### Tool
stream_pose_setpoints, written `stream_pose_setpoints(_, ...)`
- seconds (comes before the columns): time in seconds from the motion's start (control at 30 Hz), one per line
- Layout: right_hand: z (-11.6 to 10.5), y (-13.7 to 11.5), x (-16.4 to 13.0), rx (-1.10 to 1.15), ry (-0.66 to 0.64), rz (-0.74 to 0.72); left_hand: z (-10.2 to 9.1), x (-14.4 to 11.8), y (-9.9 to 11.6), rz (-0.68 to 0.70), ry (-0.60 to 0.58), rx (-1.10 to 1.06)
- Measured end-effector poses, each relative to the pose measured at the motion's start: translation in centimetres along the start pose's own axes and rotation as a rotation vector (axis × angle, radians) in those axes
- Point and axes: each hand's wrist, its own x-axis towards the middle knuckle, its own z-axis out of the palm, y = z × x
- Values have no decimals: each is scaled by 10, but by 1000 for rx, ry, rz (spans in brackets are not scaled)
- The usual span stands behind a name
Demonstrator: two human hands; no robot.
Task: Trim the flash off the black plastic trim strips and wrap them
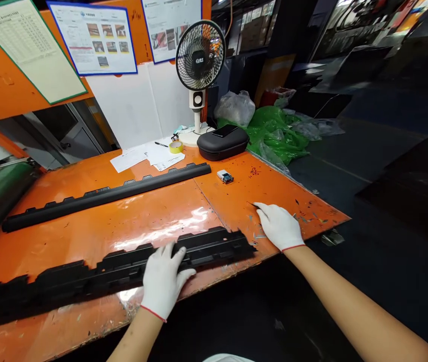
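My left hand [162, 279], in a white glove with a red cuff edge, grips a long black plastic trim strip [116, 271] on the orange table. Its fingers bend over the strip's top and the thumb lies at the near edge. The strip has a notched far edge, and its left end runs out of view. Off the strip's right end, my gloved right hand [280, 225] is low over the tabletop. Thumb and fingers pinch a small thin dark piece [253, 204], too small to name. Farther back lies a second black trim strip [108, 195], smoother on its near side.
Behind stand a fan [201, 58] and a black case [223, 143] with a phone [225, 130] on it. Yellow tape [176, 147], papers [165, 157] and a small white-and-blue box [225, 176] lie nearby. Dark scraps [312, 217] dot the table's right corner. Green plastic sheeting [274, 130] lies beyond.
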Motion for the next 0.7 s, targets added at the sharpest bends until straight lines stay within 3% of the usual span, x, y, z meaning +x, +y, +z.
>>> stream_pose_setpoints(0.07, 7, 3, 1, -10, 58, 16, -9, 28, 7, 39, -68, -93)
stream_pose_setpoints(0.13, 8, 1, 5, -4, 52, 24, -28, 74, -2, 48, -119, -131)
stream_pose_setpoints(0.27, -5, 1, 14, 16, 16, 30, -80, 185, -43, 55, -4, 150)
stream_pose_setpoints(0.37, -19, 7, 18, 4, -2, 42, -102, 239, -68, -24, 28, 202)
stream_pose_setpoints(0.43, -26, 12, 18, 13, -19, 26, -99, 256, -81, -138, 42, 190)
stream_pose_setpoints(0.5, -30, 18, 17, 28, -7, 25, -85, 262, -92, -148, 55, 184)
stream_pose_setpoints(0.6, -30, 26, 19, 57, 34, 61, -61, 257, -104, -91, 58, 211)
stream_pose_setpoints(0.7, -29, 32, 24, 123, 66, 73, -56, 239, -111, -78, -7, 222)
